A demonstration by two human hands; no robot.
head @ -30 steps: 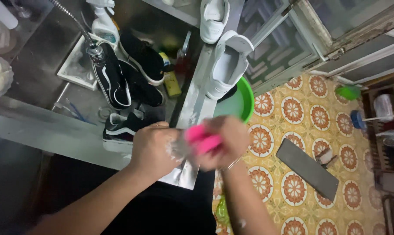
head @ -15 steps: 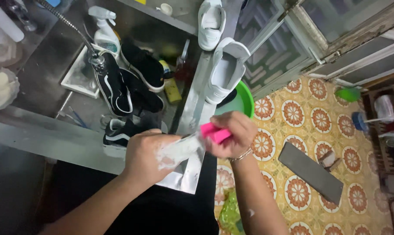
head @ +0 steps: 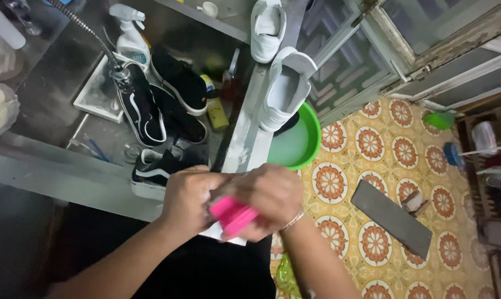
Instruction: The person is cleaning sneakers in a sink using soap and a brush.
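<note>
Pink brush [head: 234, 217] clamped in right hand [head: 270, 199], left hand [head: 188, 200] gripping white shoe [head: 228, 235]; looks light, stiff, wet-slippery; hold brush's back.

On my feed, off-task items: 1 white plastic spray bottle [head: 130, 34] at the back of the steel sink [head: 45, 105]; 3 black canvas sneakers with white stripes [head: 142, 108] lying in it; 2 white sneakers [head: 268, 25] on the ledge; 1 green round plastic basin [head: 300, 145] on the patterned orange floor tiles [head: 372, 144]; 1 flat grey rectangular slab [head: 391, 217] on those tiles.
</note>
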